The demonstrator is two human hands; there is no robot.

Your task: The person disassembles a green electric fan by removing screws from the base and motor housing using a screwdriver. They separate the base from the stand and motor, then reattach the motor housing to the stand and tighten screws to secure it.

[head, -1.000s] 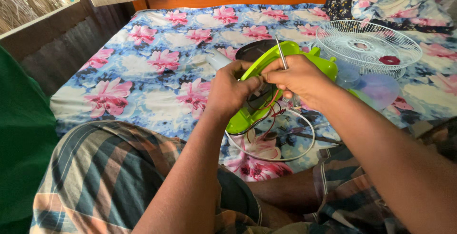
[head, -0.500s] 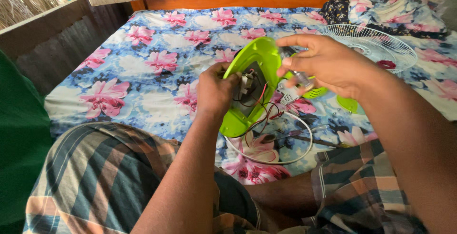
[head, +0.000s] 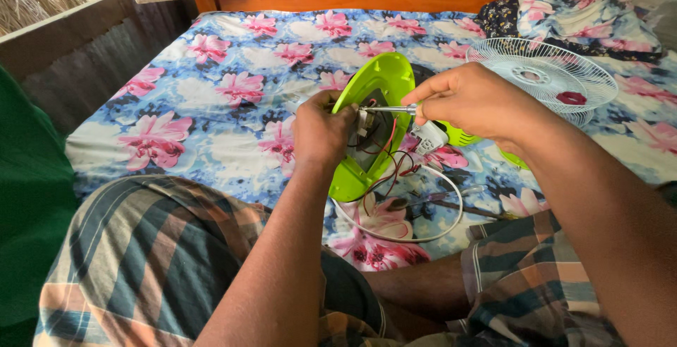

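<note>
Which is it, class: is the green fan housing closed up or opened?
Opened: the green fan housing shows red wires and inner parts, held by the left hand.

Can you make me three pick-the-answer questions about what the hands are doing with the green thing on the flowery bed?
1. Where is the white fan grille?
A. On the bed, beyond the right hand
B. On the person's lap
C. Hanging on the wall

2. What colour is the plastic fan housing?
A. Red
B. Lime green
C. Black

3. How is the housing standing?
A. Lying flat and shut
B. Tipped up on its edge, open side showing wires
C. Wrapped in cloth

Answers:
1. A, the grille lies on the floral bedsheet past the right hand.
2. B, the shell is bright lime green.
3. B, the left hand props it up, red wires hang out, and the right hand points a metal tool into it.
</note>
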